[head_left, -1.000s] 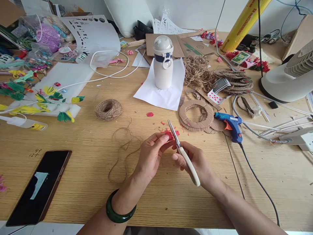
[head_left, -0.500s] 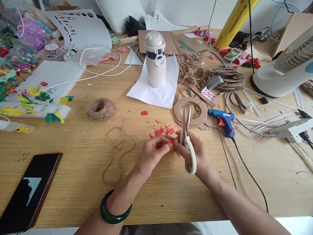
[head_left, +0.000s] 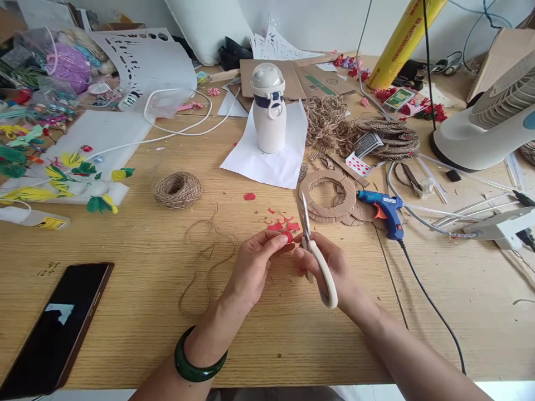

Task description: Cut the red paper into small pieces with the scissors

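Observation:
Between its thumb and fingers my left hand (head_left: 254, 262) pinches a small red piece (head_left: 288, 236). Beside it on the right, my right hand (head_left: 330, 267) is closed round white-handled scissors (head_left: 321, 264), whose blades point up and slightly left, away from me. Several red scraps (head_left: 276, 225) lie on the wooden table (head_left: 146, 312) just beyond my fingertips, and a lone red piece (head_left: 249, 196) is farther off to the left. A cardboard ring (head_left: 307, 209) rests behind the scissors.
A twine coil (head_left: 178, 190) and a phone (head_left: 56, 328) are on the left. Behind stands a white bottle (head_left: 270, 125) on paper. On the right are a blue glue gun (head_left: 387, 211) with its cable, a power strip (head_left: 499, 223) and a white fan (head_left: 468, 131).
The scissors have tilted left and their blades have come closer together. My right fingers have drawn back from the red piece, which my left hand still pinches. The view has shifted slightly.

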Available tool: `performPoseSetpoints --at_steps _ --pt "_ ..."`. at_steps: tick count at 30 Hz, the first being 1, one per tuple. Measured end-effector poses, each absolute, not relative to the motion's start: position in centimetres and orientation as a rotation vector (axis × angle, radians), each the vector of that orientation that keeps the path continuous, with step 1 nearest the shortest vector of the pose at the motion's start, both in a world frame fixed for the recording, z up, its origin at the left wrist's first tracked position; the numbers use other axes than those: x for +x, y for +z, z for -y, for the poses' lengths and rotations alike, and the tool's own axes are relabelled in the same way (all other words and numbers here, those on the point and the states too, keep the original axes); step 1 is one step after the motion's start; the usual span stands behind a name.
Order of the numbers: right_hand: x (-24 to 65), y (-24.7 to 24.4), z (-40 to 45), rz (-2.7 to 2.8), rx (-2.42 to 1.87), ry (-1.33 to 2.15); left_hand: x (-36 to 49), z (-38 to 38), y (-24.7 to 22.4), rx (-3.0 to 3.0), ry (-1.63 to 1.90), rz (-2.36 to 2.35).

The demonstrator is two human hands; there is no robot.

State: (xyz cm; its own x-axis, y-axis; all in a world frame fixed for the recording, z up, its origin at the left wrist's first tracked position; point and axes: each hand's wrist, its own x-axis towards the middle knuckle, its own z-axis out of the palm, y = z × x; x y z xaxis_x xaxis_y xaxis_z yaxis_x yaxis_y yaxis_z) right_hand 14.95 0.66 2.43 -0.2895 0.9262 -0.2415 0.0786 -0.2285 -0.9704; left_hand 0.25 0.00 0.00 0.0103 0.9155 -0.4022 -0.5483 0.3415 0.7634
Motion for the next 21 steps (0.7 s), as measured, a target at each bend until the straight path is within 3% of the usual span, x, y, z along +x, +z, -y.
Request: performPoseSetpoints --at_steps 21 --pt "14.56 2.10 0.28 1.450 -1.206 1.693 0.31 -0.13 0.61 0.323 1.308 -0.985"
